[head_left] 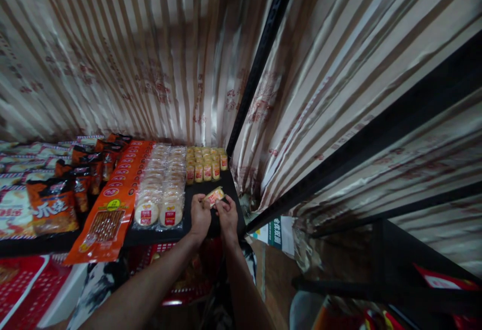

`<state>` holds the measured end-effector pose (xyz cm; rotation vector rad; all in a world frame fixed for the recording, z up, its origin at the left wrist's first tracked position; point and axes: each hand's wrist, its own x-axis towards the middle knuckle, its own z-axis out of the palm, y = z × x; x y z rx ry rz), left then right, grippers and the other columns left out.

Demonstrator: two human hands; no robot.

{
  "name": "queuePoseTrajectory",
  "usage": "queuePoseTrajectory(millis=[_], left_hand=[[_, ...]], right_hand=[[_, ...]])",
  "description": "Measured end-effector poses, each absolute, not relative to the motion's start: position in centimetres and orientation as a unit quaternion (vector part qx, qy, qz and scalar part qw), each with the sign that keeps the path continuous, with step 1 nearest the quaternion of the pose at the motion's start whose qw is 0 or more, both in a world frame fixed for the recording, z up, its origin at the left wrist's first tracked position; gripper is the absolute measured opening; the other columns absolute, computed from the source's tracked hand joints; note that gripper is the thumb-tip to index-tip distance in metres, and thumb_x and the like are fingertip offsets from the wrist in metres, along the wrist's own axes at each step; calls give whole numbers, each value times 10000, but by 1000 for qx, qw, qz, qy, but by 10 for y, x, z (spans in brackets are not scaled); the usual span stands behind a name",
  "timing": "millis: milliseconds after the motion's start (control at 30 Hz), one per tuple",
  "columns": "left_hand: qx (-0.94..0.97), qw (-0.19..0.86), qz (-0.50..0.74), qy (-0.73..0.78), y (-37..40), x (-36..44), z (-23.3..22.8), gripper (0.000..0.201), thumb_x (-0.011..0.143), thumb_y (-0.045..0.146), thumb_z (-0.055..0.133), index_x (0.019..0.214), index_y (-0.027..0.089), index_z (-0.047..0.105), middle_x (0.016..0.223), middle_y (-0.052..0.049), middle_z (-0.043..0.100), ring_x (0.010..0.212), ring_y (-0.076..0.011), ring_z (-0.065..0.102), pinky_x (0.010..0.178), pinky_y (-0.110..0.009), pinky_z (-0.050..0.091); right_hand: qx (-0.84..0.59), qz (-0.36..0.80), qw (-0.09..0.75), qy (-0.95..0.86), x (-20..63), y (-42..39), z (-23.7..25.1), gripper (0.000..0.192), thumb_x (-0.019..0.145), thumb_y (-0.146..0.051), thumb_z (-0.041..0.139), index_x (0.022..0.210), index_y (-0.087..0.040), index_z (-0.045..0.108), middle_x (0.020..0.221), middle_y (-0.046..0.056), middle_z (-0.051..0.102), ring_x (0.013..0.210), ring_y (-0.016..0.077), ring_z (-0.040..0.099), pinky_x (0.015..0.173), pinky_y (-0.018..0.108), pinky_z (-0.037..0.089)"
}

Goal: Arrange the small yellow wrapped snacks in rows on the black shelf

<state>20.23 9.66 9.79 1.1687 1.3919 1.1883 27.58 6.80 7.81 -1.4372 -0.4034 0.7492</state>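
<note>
Both my hands hold one small yellow snack packet (214,196) with a red label, just above the black shelf (229,184) near its front right corner. My left hand (200,216) grips the packet's left end, my right hand (227,215) its right end. Behind the packet stand rows of the same yellow packets (205,165). To their left lie two columns of round white cakes in clear wrappers (162,189).
Long orange packets (113,204) and dark orange snack bags (52,207) fill the shelf's left part. Striped shiny curtains (150,48) hang behind. A black rack frame (263,53) rises at right. Red baskets (22,285) sit below the shelf.
</note>
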Motion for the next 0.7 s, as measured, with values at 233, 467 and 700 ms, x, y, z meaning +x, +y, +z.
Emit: queuePoseTrajectory(millis=[233,467,700], left_hand=[[540,432,475,544,95,205,91,108,722,214,519,825,183,519,776,-4,550,744,-156,564,755,-322,468],[582,447,440,518,99,212,86,41,719,217,522,750,191,515,713,19,516,713,-141,533,689,-267,446],[618,443,429,489,110,224,94,85,710,112,490,741,184,524,782,-4,547,743,-131,549,712,-256,471]], right_hand=[[-657,331,648,-194,280,73,81,529,601,-443,669,1029,-150,563,829,60,693,768,192,663,615,260,507],[-650,338,642,-224,284,78,87,636,607,-403,658,1164,-138,504,943,90,671,814,191,662,754,302,524],[-703,252,614,-255,295,91,83,631,647,-366,641,1222,-160,481,997,91,638,802,181,631,735,306,518]])
